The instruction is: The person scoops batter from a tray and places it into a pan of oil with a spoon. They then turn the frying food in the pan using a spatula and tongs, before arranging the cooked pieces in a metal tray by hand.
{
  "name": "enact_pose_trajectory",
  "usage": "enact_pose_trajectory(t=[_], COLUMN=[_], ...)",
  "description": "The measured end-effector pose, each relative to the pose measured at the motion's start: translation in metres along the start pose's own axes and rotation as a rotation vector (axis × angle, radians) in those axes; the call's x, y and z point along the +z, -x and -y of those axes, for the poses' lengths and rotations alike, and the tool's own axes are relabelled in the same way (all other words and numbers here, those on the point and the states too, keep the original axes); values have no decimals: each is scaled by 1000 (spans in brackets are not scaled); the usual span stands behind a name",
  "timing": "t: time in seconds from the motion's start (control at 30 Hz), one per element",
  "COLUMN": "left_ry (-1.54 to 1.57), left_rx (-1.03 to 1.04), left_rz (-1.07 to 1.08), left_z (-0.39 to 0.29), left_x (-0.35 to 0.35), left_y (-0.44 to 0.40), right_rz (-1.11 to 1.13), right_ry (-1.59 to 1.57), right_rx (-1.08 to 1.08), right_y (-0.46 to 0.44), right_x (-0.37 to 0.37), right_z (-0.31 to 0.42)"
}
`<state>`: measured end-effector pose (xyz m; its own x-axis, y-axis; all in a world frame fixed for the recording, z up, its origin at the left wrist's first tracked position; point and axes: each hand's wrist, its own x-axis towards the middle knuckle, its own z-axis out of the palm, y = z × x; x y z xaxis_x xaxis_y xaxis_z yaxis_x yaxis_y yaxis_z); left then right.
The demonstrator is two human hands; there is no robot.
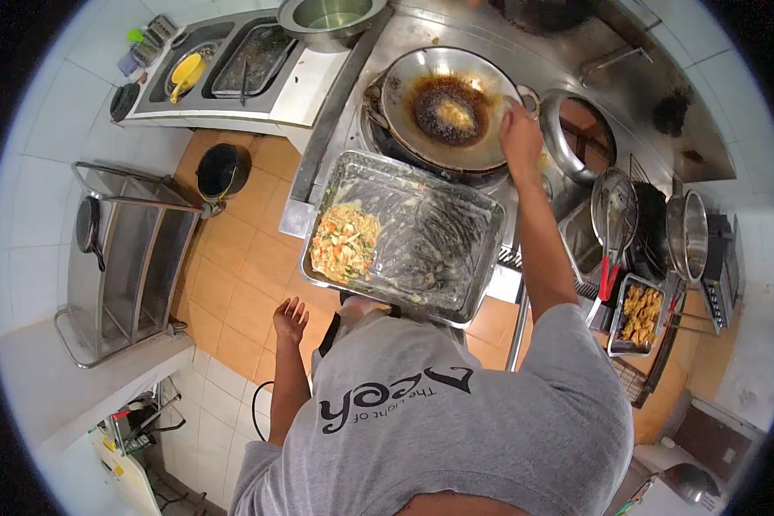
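My right hand (pixel 521 136) is at the right rim of a large wok (pixel 396 86), its fingers closed; whether anything is in them is hidden. In the wok, a pale yellow lump (pixel 456 114) lies in dark bubbling oil (pixel 426 103). Below the wok is a metal tray (pixel 490 258) smeared with whitish batter, and a chopped orange, white and green vegetable mix (pixel 346 243) is heaped at its left end. My left hand (pixel 291 321) hangs low to the left of the tray, fingers apart, holding nothing.
To the right are a metal ring (pixel 555 112), a strainer (pixel 612 202), red-handled tongs (pixel 608 279) and a tray of fried pieces (pixel 641 316). At left are a sink (pixel 219 77), a black bucket (pixel 224 170) on the floor and a metal rack (pixel 138 249).
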<state>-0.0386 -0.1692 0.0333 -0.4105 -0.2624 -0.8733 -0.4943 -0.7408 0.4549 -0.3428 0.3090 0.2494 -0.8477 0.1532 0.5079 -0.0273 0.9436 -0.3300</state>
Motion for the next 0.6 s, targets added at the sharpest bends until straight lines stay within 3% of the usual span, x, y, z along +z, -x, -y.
enact_pose_trajectory(t=[0.1, 0.13, 0.23, 0.37, 0.57, 0.6], left_ry=[5, 6, 44, 78, 79, 83], left_rx=[12, 11, -6, 20, 10, 10], left_rz=[-36, -50, -31, -28, -26, -14], left_z=[-4, -4, -5, -3, -2, 0], left_x=[-2, -4, -11, -19, -27, -28], left_y=[2, 3, 0, 1, -7, -8], right_rz=[-288, -40, 317, 375, 49, 179], right_ry=[-120, 23, 235, 327, 128, 204], right_rx=[-87, -55, -167, -109, -115, -117], right_y=[-14, -8, 4, 1, 7, 10], right_x=[-10, 4, 32, 25, 31, 37], right_z=[10, -1, -13, -4, -5, -8])
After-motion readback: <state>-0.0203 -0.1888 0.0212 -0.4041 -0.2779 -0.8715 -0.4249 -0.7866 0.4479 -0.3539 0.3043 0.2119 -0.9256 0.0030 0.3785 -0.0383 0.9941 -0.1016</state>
